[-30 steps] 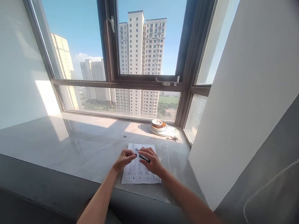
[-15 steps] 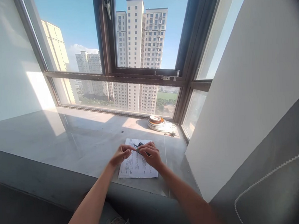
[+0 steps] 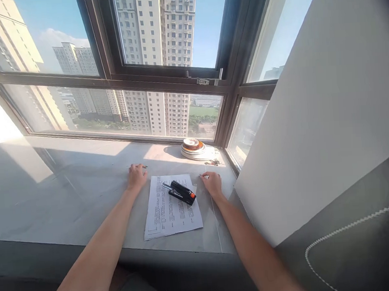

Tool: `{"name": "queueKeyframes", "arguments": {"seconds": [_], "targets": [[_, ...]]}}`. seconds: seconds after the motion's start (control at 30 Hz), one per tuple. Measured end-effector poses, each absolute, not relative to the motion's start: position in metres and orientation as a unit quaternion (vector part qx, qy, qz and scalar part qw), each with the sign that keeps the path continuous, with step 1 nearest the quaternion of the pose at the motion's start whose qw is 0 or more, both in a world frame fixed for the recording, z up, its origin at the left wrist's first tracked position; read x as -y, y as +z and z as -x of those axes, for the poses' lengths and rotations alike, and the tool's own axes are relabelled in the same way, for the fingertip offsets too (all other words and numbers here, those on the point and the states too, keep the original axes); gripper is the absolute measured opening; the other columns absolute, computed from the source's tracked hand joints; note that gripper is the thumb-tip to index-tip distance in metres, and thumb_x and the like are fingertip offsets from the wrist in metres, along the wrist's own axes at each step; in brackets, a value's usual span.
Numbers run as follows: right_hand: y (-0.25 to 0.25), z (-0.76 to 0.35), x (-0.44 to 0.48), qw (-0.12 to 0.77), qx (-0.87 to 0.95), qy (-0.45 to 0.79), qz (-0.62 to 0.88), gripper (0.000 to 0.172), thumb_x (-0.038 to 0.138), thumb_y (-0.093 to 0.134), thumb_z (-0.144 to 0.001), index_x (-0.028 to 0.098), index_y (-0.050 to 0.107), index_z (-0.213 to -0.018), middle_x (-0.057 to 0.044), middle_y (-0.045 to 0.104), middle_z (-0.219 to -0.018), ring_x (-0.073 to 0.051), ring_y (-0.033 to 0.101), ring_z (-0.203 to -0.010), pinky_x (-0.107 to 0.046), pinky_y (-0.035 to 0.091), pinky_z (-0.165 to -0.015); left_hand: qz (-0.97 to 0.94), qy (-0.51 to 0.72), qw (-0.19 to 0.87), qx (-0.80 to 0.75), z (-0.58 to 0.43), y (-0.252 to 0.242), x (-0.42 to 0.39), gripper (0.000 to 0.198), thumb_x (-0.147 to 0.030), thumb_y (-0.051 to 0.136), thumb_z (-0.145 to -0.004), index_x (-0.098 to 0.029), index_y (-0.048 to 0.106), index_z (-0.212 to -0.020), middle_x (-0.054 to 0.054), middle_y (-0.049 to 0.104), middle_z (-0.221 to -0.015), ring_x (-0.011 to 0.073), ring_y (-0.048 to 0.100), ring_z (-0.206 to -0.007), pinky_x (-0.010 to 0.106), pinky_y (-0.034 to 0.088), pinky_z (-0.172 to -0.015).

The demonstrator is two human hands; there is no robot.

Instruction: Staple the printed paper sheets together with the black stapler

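A black stapler (image 3: 182, 192) with an orange end lies open on a printed sheet of paper (image 3: 172, 209) on the grey window sill (image 3: 69, 191). My left hand (image 3: 136, 175) rests on the sill left of the sheet, fingers stretched forward, tips by a small dark piece (image 3: 144, 167). My right hand (image 3: 212, 182) is on the sill right of the sheet. Its fingers are curled, and a thin small thing shows at their tips. Neither hand touches the stapler.
A stack of round plates (image 3: 193, 147) stands at the sill's back right corner, with small dark bits (image 3: 213, 162) beside it. A dark-framed window (image 3: 165, 79) runs along the back. A white wall (image 3: 310, 113) closes the right side.
Both hands held the stapler over the sheet before. The stapler now lies on the paper and the hands have moved apart to either side. The view has tilted down and closer.
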State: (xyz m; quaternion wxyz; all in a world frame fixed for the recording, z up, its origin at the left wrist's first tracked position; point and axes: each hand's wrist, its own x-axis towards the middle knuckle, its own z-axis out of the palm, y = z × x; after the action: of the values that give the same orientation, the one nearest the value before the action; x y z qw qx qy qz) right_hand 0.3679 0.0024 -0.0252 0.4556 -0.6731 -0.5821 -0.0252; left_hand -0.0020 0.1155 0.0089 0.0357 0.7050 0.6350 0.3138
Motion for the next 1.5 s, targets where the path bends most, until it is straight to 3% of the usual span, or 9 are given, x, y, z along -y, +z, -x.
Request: {"name": "queueKeyframes", "arguments": {"seconds": [0.1,0.2,0.47,0.63,0.83,0.97,1.07,1.17,1.5], "targets": [[-0.029,-0.367,-0.006,0.434,0.573,-0.006,0.695,0.013,0.023,0.071,-0.086,0.027,0.081,-0.079,-0.008,0.079,-0.088,-0.033,0.066,-0.097,-0.044,0.051,-0.084,-0.726,0.248,0.041,-0.640,-0.003,0.001,-0.129,0.056,-0.035,0.056,-0.091,-0.019,0.060,-0.145,0.022,0.043,-0.162,0.0428,0.039,-0.147,0.061,0.037,-0.114],[-0.028,-0.366,-0.005,0.427,0.561,0.003,0.709,0.013,0.019,0.071,-0.086,0.027,0.081,-0.083,-0.009,0.080,-0.098,-0.033,0.065,-0.103,-0.047,0.051,-0.090,-0.757,0.194,0.048,-0.623,-0.002,-0.006,-0.133,0.052,-0.033,0.048,-0.096,-0.023,0.060,-0.146,0.015,0.045,-0.164,0.0402,0.038,-0.150,0.064,0.032,-0.116],[-0.004,-0.350,0.009,0.452,0.574,0.021,0.682,0.033,0.010,0.060,-0.089,0.023,0.080,-0.111,-0.008,0.078,-0.112,-0.031,0.063,-0.116,-0.048,0.049,-0.102,-0.745,0.249,0.027,-0.619,0.008,-0.005,-0.102,0.045,-0.015,0.044,-0.093,-0.017,0.075,-0.126,0.020,0.069,-0.130,0.0387,0.057,-0.125,0.051,0.043,-0.106],[0.012,-0.317,0.019,0.529,0.658,0.045,0.534,0.025,0.025,0.057,-0.098,0.024,0.081,-0.106,-0.006,0.079,-0.106,-0.027,0.064,-0.106,-0.042,0.052,-0.097,-0.727,0.258,0.016,-0.636,0.009,0.000,-0.066,0.029,-0.017,0.046,-0.095,-0.017,0.073,-0.108,0.021,0.066,-0.122,0.0384,0.058,-0.120,0.048,0.046,-0.099],[0.019,-0.288,0.033,0.468,0.766,0.180,0.402,0.049,0.044,0.065,-0.099,0.027,0.061,-0.144,-0.007,0.066,-0.141,-0.023,0.064,-0.110,-0.037,0.055,-0.089,-0.707,0.386,0.098,-0.585,0.002,-0.005,-0.029,0.018,-0.025,0.043,-0.102,-0.023,0.058,-0.111,0.011,0.070,-0.098,0.0294,0.066,-0.089,0.035,0.046,-0.079],[0.016,-0.285,0.034,0.428,0.786,0.188,0.405,0.052,0.038,0.076,-0.089,0.026,0.064,-0.138,-0.008,0.072,-0.129,-0.023,0.067,-0.100,-0.038,0.056,-0.089,-0.729,0.422,0.113,-0.527,-0.003,-0.003,-0.016,0.025,-0.033,0.038,-0.105,-0.023,0.055,-0.121,0.005,0.067,-0.086,0.0251,0.064,-0.076,0.033,0.045,-0.071],[0.015,-0.287,0.035,0.414,0.793,0.172,0.413,0.049,0.034,0.078,-0.085,0.025,0.067,-0.132,-0.007,0.074,-0.121,-0.024,0.070,-0.096,-0.038,0.056,-0.088,-0.753,0.425,0.112,-0.490,-0.005,0.001,-0.012,0.029,-0.033,0.035,-0.106,-0.023,0.061,-0.117,0.007,0.069,-0.095,0.0254,0.066,-0.088,0.034,0.049,-0.077],[0.014,-0.287,0.036,0.395,0.797,0.161,0.428,0.057,0.028,0.079,-0.083,0.027,0.063,-0.138,-0.007,0.075,-0.120,-0.026,0.072,-0.099,-0.038,0.057,-0.089,-0.773,0.433,0.112,-0.450,-0.006,0.004,-0.012,0.033,-0.034,0.035,-0.106,-0.023,0.065,-0.115,0.010,0.069,-0.109,0.0258,0.065,-0.105,0.037,0.051,-0.089],[0.014,-0.282,0.037,0.410,0.799,0.158,0.411,0.057,0.017,0.073,-0.086,0.027,0.064,-0.141,-0.007,0.075,-0.129,-0.031,0.072,-0.115,-0.048,0.055,-0.103,-0.816,0.406,0.144,-0.385,-0.006,0.005,-0.013,0.029,-0.037,0.052,-0.103,-0.023,0.071,-0.120,0.007,0.072,-0.113,0.0223,0.067,-0.100,0.035,0.052,-0.091]]}}
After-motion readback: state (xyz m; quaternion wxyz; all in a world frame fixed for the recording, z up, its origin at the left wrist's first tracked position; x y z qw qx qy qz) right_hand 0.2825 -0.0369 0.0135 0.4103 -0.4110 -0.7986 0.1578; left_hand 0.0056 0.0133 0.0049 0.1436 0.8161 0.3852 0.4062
